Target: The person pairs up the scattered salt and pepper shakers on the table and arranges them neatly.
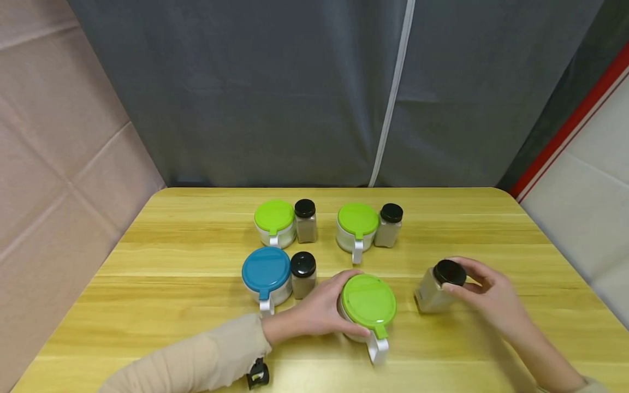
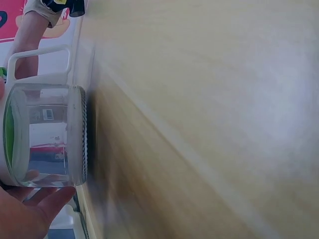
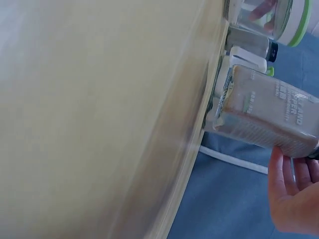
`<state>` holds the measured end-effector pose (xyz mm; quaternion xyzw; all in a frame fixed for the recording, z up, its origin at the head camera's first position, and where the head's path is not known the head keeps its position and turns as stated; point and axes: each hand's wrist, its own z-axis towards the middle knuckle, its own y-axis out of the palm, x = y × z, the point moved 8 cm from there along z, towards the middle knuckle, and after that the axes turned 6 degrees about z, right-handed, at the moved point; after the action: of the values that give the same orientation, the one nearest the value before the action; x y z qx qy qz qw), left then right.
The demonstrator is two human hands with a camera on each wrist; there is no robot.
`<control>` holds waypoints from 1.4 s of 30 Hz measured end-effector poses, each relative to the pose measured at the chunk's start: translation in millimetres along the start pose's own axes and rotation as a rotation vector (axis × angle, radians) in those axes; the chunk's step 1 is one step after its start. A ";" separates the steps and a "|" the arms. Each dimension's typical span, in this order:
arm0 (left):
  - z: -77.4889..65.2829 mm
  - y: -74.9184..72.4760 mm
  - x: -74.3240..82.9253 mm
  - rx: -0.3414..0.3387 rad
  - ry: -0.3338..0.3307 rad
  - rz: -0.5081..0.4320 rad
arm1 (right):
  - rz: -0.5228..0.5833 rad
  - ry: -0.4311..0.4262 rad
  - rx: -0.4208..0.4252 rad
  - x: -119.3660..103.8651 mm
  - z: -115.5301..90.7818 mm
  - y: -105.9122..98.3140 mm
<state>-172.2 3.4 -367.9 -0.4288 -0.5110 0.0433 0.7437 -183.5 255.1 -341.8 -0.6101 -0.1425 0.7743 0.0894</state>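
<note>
My left hand (image 1: 321, 308) grips a clear glass jar (image 2: 47, 134) with a green lid (image 1: 368, 300) and a white handle, fingers around its left side. The jar's base shows close to the tabletop. At the right, my right hand (image 1: 493, 297) holds a square spice bottle (image 1: 432, 295) by its black cap, thumb and fingers on either side. Grey-brown powder fills this bottle (image 3: 269, 109), which leans and has printed lettering on its side. Left of the left hand stand a blue-lidded jar (image 1: 266, 270) and another black-capped spice bottle (image 1: 303, 278).
Farther back, two green-lidded jars (image 1: 274, 215) (image 1: 357, 219) each have a black-capped bottle (image 1: 306, 221) (image 1: 389, 226) beside them. A small black object (image 1: 257, 375) shows below the left sleeve. The wooden table (image 1: 187, 262) ends at a grey curtain (image 1: 270, 109).
</note>
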 end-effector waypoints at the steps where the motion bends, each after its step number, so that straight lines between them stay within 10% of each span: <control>1: 0.1 -0.4 -0.2 0.004 0.005 0.003 | -0.008 0.006 -0.003 -1.1 -0.1 1.8; 42: 4.9 4.5 -17.6 0.068 -0.060 -0.285 | 0.041 0.014 -0.089 -12.3 14.6 53.0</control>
<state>-182.8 0.3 -383.2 -0.3251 -0.5868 -0.0327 0.7409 -192.8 199.6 -344.8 -0.6216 -0.1638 0.7646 0.0473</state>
